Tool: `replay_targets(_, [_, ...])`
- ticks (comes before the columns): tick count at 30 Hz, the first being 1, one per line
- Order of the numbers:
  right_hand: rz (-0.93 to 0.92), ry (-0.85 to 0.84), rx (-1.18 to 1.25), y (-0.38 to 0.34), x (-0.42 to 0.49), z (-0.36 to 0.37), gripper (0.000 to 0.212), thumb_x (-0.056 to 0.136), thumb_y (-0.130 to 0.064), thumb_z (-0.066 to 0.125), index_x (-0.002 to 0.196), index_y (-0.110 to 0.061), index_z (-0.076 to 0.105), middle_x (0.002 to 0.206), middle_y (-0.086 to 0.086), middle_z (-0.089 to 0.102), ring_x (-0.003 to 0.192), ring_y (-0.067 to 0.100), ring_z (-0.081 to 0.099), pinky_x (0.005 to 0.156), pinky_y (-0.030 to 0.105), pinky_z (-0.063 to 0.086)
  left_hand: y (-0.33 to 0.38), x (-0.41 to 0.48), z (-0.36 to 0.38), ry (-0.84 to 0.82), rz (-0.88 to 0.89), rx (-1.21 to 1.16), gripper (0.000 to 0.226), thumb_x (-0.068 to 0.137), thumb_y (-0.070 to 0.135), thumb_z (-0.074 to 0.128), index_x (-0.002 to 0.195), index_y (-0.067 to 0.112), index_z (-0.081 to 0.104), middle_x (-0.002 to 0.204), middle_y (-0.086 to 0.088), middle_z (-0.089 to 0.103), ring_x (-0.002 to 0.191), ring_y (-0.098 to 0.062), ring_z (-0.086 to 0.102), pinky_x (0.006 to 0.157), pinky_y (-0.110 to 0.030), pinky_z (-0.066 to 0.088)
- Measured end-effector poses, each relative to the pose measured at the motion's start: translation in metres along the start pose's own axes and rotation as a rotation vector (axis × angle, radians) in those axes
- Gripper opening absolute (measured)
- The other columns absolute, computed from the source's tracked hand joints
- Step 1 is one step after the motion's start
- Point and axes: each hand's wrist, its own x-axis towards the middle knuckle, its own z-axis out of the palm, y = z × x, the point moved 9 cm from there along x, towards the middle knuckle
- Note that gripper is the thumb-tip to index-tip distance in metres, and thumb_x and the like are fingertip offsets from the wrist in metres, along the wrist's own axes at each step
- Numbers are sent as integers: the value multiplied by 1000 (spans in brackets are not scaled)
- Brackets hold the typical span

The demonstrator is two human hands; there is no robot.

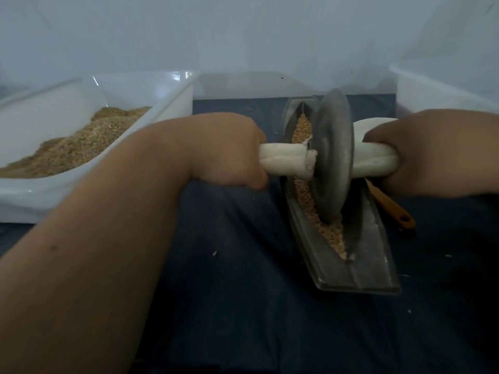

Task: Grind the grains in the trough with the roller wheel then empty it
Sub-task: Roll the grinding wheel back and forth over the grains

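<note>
Trough (372, 255) w/ grains (302, 130) sits on worktop (243, 265), long axis approx 11–5 o'clock. Roller wheel (333, 155) stands in it, axle 9–3. Left hand (229, 152) at 9, right hand (421, 155) at 3, both curled round padded handles (283, 159), equally near. Next stroke prob. along the trough.

One head-worn camera (wide-angle) looks forward and down, close above the metal trough (364, 265)

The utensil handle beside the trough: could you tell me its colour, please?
The utensil handle is mustard orange, clearest in the head view.
</note>
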Motion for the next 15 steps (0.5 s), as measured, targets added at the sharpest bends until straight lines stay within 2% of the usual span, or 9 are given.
replay_targets(3, [4,78,-31,0,4,-1,27,66,-33,73,68,-45,48,59,-12,53,56,5,49,49,23,34,-2,8,2,58,1,15,26,69,46,67,84,26,61,69,5,57,63,-10,53,58,-30,45])
replay_targets(6, [30,171,-74,6,10,-3,20,69,-30,67,72,-38,48,63,-11,52,57,8,48,50,25,36,-9,16,-3,212,-48,47,25,67,44,63,86,30,58,69,10,50,62,-8,46,55,-28,37])
replay_targets(8, [76,244,-92,11,18,-2,17,72,-28,64,77,-35,50,65,-9,50,57,9,44,49,23,29,-11,20,-10,367,-114,114,23,69,42,60,89,32,56,68,11,46,63,-16,45,56,-28,33])
replay_targets(10, [121,330,-115,14,26,-2,15,74,-25,63,82,-31,51,65,-8,48,55,12,40,49,23,24,-8,24,-15,490,-174,197,21,73,36,58,93,31,58,74,8,52,69,-22,50,61,-31,31])
replay_targets(13, [146,396,-156,16,32,-3,14,74,-24,61,82,-29,51,64,-8,45,53,16,35,49,22,20,-9,29,-14,518,-206,225,22,76,32,57,98,29,62,82,2,60,74,-26,54,63,-32,30])
replay_targets(15, [135,380,-155,16,32,-4,14,73,-25,63,79,-29,50,63,-8,46,52,13,36,49,21,22,-12,28,-14,477,-190,193,18,75,33,58,92,28,58,71,6,50,67,-22,46,57,-31,30])
